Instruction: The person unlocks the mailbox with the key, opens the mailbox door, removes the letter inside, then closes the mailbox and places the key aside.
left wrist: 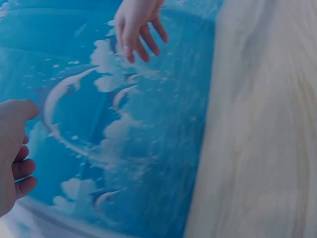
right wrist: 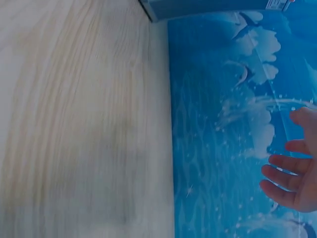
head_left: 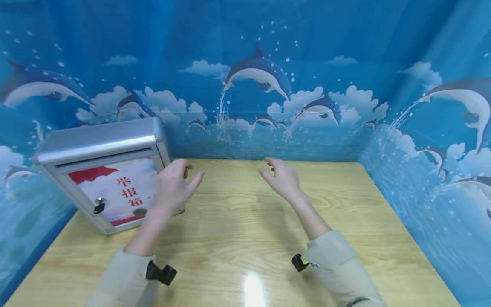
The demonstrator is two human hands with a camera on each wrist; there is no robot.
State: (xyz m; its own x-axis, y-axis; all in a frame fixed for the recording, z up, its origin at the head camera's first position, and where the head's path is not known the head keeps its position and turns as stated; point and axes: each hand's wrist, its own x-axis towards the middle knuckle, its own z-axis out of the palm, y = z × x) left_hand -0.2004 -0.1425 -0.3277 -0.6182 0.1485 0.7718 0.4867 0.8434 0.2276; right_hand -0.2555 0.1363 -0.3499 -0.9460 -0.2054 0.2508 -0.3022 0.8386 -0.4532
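A silver metal box (head_left: 103, 138) with a slot, a small lock with a key (head_left: 99, 206) and a printed front panel with red characters stands at the left of the table. My left hand (head_left: 174, 183) is raised in front of its right edge, overlapping the panel in the head view; the fingers bend loosely around nothing. Over the middle-right of the table hovers my right hand (head_left: 283, 178), thumb apart from loosely bent fingers, with nothing in it. Its spread fingers (right wrist: 282, 181) show in the right wrist view. In that view, part of the box (right wrist: 213, 7) appears at the top.
The wood-grain table (head_left: 230, 238) reaches back to a blue curtain (head_left: 238, 140) printed with dolphins and clouds, which also encloses both sides. Small black camera mounts (head_left: 161, 273) sit at the cuffs of both light sleeves.
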